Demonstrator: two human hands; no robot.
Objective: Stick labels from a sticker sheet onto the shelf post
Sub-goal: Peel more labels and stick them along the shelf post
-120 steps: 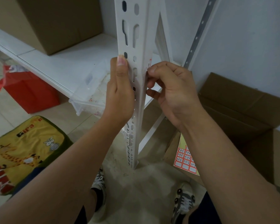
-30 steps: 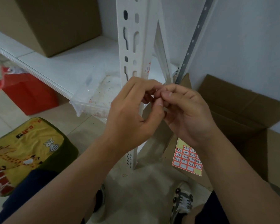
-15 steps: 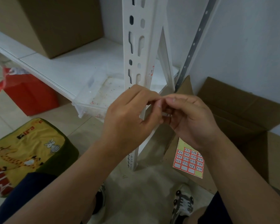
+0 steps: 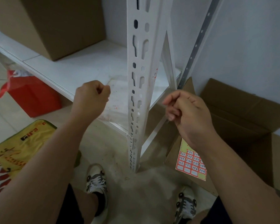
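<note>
The white shelf post (image 4: 141, 81) runs from top centre down to the floor at lower centre, with the white shelf board (image 4: 81, 65) and a cardboard box (image 4: 55, 25) at upper left; an open flattened carton (image 4: 242, 113) fills the right; a red bag (image 4: 31, 94) sits at the left edge; the sticker sheet (image 4: 191, 164) lies at lower right against the carton, well below the hands. The left hand (image 4: 92, 97) hangs left of the post, fingers curled, nothing visible in it; the right hand (image 4: 187, 113) hangs to the right, fingers bunched; whether they pinch a label I cannot tell. Neither hand touches the post; the step looks to fall between labels; next likely calls for reaching down to the sheet to peel one.
</note>
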